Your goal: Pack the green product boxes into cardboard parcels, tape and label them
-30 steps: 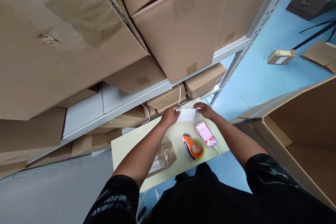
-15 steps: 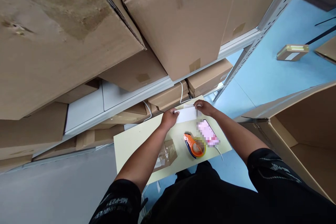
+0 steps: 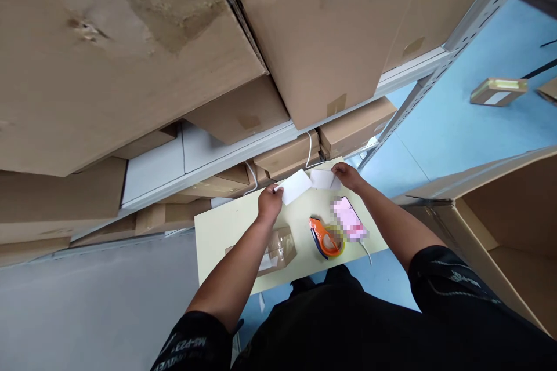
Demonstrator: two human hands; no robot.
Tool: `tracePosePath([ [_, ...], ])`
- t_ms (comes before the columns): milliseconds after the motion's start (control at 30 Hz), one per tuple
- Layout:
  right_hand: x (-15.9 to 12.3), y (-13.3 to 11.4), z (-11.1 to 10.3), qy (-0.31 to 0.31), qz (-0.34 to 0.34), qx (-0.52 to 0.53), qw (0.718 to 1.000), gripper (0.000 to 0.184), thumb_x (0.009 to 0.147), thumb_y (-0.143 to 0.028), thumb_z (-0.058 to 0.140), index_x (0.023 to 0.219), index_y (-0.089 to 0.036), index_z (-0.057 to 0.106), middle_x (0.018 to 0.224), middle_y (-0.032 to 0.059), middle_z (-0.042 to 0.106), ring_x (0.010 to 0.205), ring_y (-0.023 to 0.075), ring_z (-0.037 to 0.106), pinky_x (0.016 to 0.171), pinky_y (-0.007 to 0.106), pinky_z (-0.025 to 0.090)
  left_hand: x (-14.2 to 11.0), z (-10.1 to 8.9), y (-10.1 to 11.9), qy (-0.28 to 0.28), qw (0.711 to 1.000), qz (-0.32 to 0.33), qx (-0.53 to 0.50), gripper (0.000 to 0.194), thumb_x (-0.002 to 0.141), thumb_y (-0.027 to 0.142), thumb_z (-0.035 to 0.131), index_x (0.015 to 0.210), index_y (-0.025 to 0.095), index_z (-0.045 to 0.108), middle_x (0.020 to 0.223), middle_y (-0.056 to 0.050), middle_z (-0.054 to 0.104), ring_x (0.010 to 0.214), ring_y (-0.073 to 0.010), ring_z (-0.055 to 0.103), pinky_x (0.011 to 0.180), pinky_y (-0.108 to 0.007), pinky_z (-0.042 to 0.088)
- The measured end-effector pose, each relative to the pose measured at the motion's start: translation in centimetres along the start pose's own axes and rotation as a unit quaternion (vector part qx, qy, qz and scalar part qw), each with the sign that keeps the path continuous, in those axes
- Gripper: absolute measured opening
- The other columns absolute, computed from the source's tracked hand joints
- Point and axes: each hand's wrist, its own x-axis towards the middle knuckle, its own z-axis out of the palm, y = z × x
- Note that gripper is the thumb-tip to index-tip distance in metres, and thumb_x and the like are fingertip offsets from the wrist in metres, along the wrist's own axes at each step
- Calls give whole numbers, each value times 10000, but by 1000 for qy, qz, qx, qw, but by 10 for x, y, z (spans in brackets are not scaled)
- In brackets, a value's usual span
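Observation:
Between the thumb and fingers of my left hand [image 3: 270, 203] is a white slip of paper [image 3: 296, 186], tilted above the cream tabletop [image 3: 226, 223]. My right hand [image 3: 347, 177] pinches the edge of a second white paper slip [image 3: 321, 178], which looks thin and partly see-through at its right end. The two slips nearly meet at their inner ends. Nearer my body lie an orange tape dispenser [image 3: 322, 235] with a yellowish roll and a phone [image 3: 349, 219] with a pink screen. A small taped cardboard box [image 3: 285, 246] with a white label is partly hidden by my left forearm.
Large cardboard boxes [image 3: 313, 46] fill the metal shelf [image 3: 261, 142] in front and overhang the tabletop's far side. On the right stands a big open carton [image 3: 470, 223]. A labelled parcel [image 3: 498, 91] is farther off over the blue floor. A white cable [image 3: 310, 148] hangs behind the tabletop.
My hands have moved apart, the left one leftward with one white slip. Two separate slips now show where they overlapped before. The whole view has shifted slightly.

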Motion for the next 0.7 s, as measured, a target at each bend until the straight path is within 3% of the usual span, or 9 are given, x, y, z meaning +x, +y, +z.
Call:
tracePosePath([
  [167, 2, -3, -6, -4, 45, 13, 999, 157, 740, -303, 602, 832, -233, 709, 978, 56, 739, 954, 252, 648, 937, 428, 506, -22, -31, 2, -31, 996, 35, -78, 301, 859, 495, 642, 923, 204, 685, 758, -3, 680, 647, -156, 595, 625, -266, 471],
  [300, -9, -24, -15, 102, 21, -35, 994, 241, 749, -356, 635, 921, -220, 736, 1090, 88, 734, 978, 274, 645, 950, 455, 501, -44, -53, 7, -67, 988, 64, -126, 360, 823, 545, 694, 874, 190, 666, 692, 23, 614, 631, -133, 562, 629, -249, 465],
  [400, -38, -56, -10, 147, -33, -67, 986, 253, 823, -429, 633, 909, -216, 738, 1050, 101, 744, 976, 285, 646, 954, 457, 491, -58, -66, 7, -73, 982, 66, -161, 409, 802, 585, 711, 868, 185, 661, 689, 25, 606, 626, -128, 558, 635, -254, 473],
  [467, -67, -82, 6, 106, -26, -23, 994, 300, 857, -504, 633, 873, -221, 731, 929, 77, 751, 906, 269, 661, 901, 431, 511, -66, -76, 5, -77, 978, 71, -183, 433, 799, 604, 709, 880, 181, 667, 708, 18, 621, 635, -130, 565, 642, -259, 479],
  [567, -116, -123, 48, -8, 7, 101, 995, 384, 841, -588, 677, 923, -217, 731, 844, 51, 740, 838, 231, 678, 829, 376, 533, -81, -94, 1, -91, 969, 82, -213, 439, 795, 594, 721, 904, 170, 690, 741, 4, 647, 648, -130, 570, 639, -259, 479],
  [700, -171, -169, 106, -63, 53, 199, 976, 404, 802, -609, 732, 920, -222, 720, 766, 18, 706, 725, 191, 676, 716, 320, 525, -106, -129, -11, -114, 960, 91, -240, 430, 785, 573, 743, 906, 161, 717, 727, 0, 652, 632, -126, 561, 625, -260, 475],
])
